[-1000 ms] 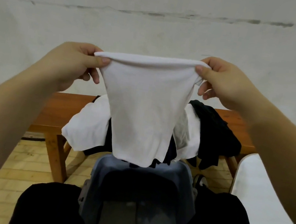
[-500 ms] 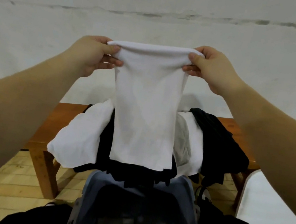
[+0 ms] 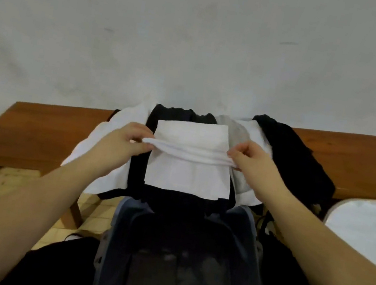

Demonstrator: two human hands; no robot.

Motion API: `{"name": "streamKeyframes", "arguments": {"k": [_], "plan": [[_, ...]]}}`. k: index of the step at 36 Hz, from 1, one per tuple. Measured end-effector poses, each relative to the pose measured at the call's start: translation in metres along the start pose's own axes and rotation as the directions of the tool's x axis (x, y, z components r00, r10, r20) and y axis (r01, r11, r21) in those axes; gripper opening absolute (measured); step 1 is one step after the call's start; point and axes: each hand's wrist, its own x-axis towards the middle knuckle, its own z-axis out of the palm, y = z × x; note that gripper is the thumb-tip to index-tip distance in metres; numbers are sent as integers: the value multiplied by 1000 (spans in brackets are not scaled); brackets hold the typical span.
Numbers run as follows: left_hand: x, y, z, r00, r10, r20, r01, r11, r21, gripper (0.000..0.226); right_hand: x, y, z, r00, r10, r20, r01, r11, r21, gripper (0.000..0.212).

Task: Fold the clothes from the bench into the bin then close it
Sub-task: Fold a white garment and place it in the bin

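Note:
A white garment [image 3: 187,174] lies spread over the pile of clothes on the wooden bench [image 3: 35,133], doubled along a fold line across its middle. My left hand [image 3: 125,142] pinches the left end of that fold. My right hand [image 3: 250,162] pinches its right end. Under it are a black garment [image 3: 174,115], a larger white one [image 3: 108,154], a grey one [image 3: 239,135] and another black one [image 3: 297,159] on the right. The dark blue bin [image 3: 179,252] stands open on the floor just in front of the bench, between my arms.
A pale wall rises directly behind the bench. At the right edge sits a white rounded surface [image 3: 365,229]. Dark fabric [image 3: 59,265] lies on both sides of the bin at the bottom of the view. The floor [image 3: 11,178] is light wood.
Both hands came down from holding the white garment up in the air. It now lies on the clothes pile, folded over, and my view tilted downward.

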Motion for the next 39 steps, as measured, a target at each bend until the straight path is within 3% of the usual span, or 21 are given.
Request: {"name": "streamKeyframes", "arguments": {"k": [2,5,11,14,17,23,28,31,34,36,38,39], "plan": [[-12,-20,13,999,12,31,-12,1000,-1,11,-9,23,10,1000,28,-6,-29,997,-75,4],[-19,-45,26,999,-2,39,0,999,54,9,-19,51,28,998,65,-14,-65,997,-39,14],[-19,-72,42,992,-118,47,118,993,-6,9,-23,76,50,994,109,-5,-109,993,40,36],[-18,-69,51,973,-230,-5,228,967,-118,15,-22,76,53,992,109,-60,-105,993,60,31],[-15,-60,61,936,-331,-117,306,932,-194,36,-23,77,55,990,112,-80,-104,990,99,27],[-14,-50,73,941,-323,-107,304,939,-159,41,-27,85,58,985,135,-106,-126,988,92,25],[-16,-39,71,916,-399,-39,361,864,-350,27,-30,91,60,972,212,-105,-199,972,125,26],[-21,-26,67,906,-423,34,379,771,-512,24,-35,91,62,958,219,-185,-197,972,128,33],[-24,-8,65,911,-399,99,373,700,-609,26,-46,86,65,935,249,-251,-190,952,239,20],[-26,5,65,919,-372,128,357,652,-669,23,-54,83,72,903,408,-135,-293,814,502,20],[-29,20,64,925,-346,158,351,616,-706,16,-64,80,80,832,543,115,-409,459,789,30],[-31,27,64,926,-339,168,350,600,-720,14,-68,80,84,804,549,229,-442,295,847,40]]}}
